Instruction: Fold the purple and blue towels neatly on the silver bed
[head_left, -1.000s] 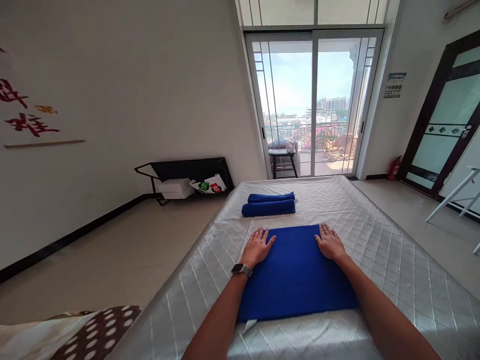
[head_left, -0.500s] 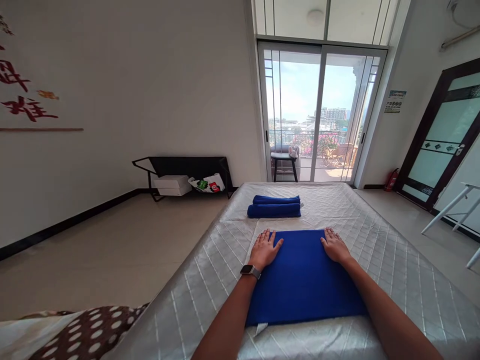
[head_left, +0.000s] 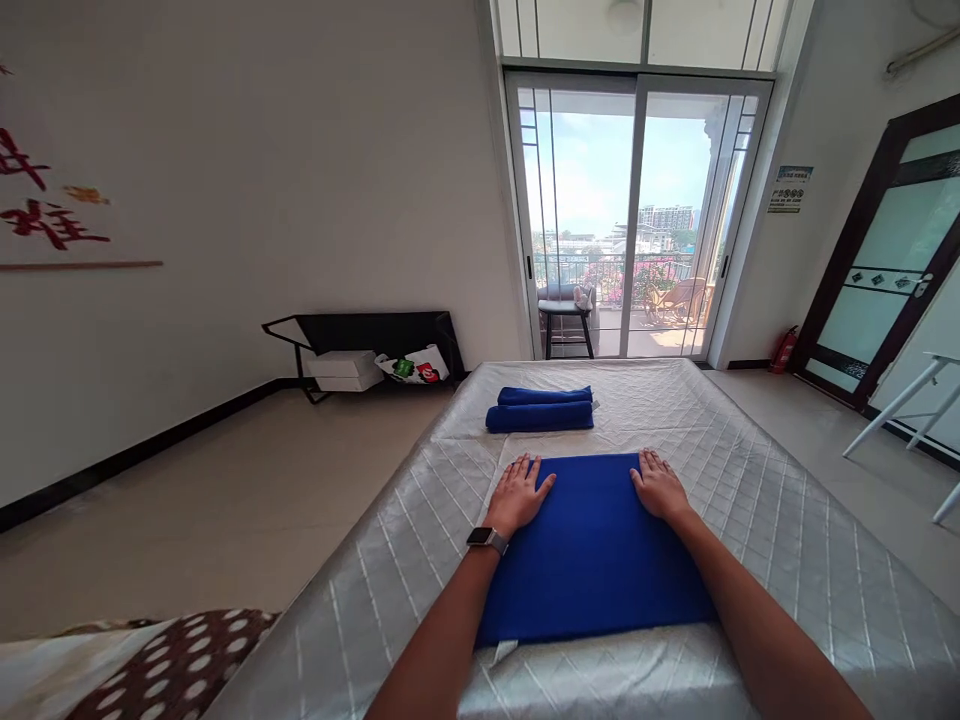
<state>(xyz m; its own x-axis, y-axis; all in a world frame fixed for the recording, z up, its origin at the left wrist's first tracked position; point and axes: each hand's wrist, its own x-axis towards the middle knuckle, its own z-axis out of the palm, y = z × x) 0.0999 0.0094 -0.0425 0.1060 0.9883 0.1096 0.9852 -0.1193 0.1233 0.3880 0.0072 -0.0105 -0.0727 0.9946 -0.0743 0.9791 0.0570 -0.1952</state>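
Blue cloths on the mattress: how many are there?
3: a flat cloth beneath the left hand and right hand, a nearer roll beyond it, a farther roll behind that. Others could be hidden.

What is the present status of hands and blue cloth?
Left hand, right hand open on blue cloth, far corners. Cloth spread flat. Two blue bundles beyond it.

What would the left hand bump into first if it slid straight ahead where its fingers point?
The left hand would probably meet the nearer rolled blue cloth, across some quilted mattress; exact depth is unclear.
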